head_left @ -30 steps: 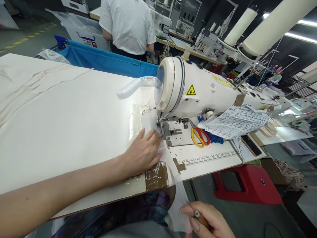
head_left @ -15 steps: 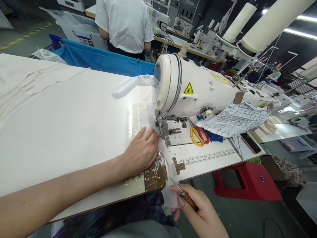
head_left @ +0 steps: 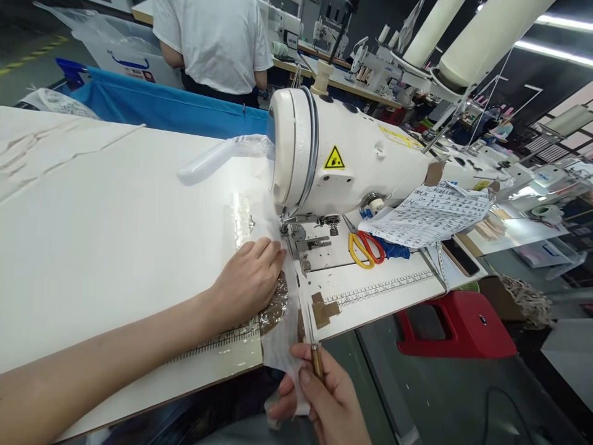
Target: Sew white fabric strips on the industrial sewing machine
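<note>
My left hand (head_left: 252, 275) lies at the table edge of the sewing machine (head_left: 352, 154), fingers bunched on a strip of thin white fabric (head_left: 280, 340) just in front of the presser foot (head_left: 286, 227). The strip runs under the needle area and hangs down over the front edge. Lower right, my right hand (head_left: 331, 389) grips an awl (head_left: 317, 361) by its wooden handle, its thin metal shaft pointing up along the fabric. Thumb and fingers of that hand also pinch the strip's lower end. Brown tape (head_left: 277, 306) shows beneath the fabric.
Scissors (head_left: 361, 248) with yellow and red handles lie right of the needle, beside a handwritten sheet (head_left: 430, 213). A printed ruler (head_left: 384, 287) runs along the table edge. A red stool (head_left: 463, 327) stands at right. Behind a blue cloth bin (head_left: 171, 105) stands a person in white (head_left: 213, 46).
My right hand has moved left and slightly down, and the awl has swung from slanting to nearly upright. More of the fabric now lies flat over the table edge. The view has shifted slightly.
</note>
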`<state>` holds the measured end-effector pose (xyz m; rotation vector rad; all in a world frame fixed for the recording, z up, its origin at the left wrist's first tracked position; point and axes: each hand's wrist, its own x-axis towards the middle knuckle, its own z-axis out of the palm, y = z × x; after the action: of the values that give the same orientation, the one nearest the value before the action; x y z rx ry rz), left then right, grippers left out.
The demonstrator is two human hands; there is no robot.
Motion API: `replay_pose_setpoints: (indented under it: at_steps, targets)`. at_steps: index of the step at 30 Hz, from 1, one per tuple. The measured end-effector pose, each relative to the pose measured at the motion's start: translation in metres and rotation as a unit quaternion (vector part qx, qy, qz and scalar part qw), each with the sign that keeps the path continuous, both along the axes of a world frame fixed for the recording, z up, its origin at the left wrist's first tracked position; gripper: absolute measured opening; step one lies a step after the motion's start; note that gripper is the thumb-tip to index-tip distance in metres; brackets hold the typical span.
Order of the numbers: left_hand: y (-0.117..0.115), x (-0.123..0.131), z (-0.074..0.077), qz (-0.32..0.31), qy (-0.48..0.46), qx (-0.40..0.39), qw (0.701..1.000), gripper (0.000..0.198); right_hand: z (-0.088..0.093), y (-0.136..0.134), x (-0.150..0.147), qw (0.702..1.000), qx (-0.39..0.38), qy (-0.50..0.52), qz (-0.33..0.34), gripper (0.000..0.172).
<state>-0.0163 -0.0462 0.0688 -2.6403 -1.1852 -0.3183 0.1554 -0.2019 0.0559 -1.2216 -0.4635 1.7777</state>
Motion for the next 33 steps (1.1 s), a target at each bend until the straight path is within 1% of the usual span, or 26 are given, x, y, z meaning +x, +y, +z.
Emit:
replay_pose_setpoints:
  at_steps: [6, 13, 17, 20, 24, 30, 33]
  targets:
    - [0.001, -0.001, -0.002, 0.006, -0.007, -0.020, 1.000, 0.035, 0.004, 0.004, 0.006, 0.997, 0.034, -0.064, 0.017, 0.059]
    - [0.013, -0.002, -0.005, 0.004, -0.033, -0.026, 0.999, 0.042, 0.002, 0.009, 0.004, 0.997, 0.053, -0.047, 0.013, 0.054]
    - [0.016, -0.006, -0.008, 0.000, -0.046, -0.005, 0.999, 0.043, 0.001, 0.010, 0.003, 0.996, 0.060, -0.057, 0.017, 0.053]
    - [0.014, -0.007, -0.008, -0.005, -0.052, 0.007, 0.999, 0.044, 0.000, 0.009, 0.003, 0.995, 0.066, -0.074, 0.023, 0.053]
    - [0.009, -0.003, -0.008, -0.025, -0.053, 0.004, 0.998, 0.041, 0.000, 0.008, 0.006, 0.993, 0.071, -0.089, 0.039, 0.053]
    - [0.005, 0.001, -0.009, -0.045, -0.055, 0.028, 0.997, 0.040, 0.004, 0.011, 0.007, 0.989, 0.085, -0.115, 0.046, 0.051]
    - [0.004, 0.001, -0.011, -0.050, -0.069, 0.018, 0.996, 0.040, 0.005, 0.012, 0.008, 0.986, 0.093, -0.135, 0.041, 0.050]
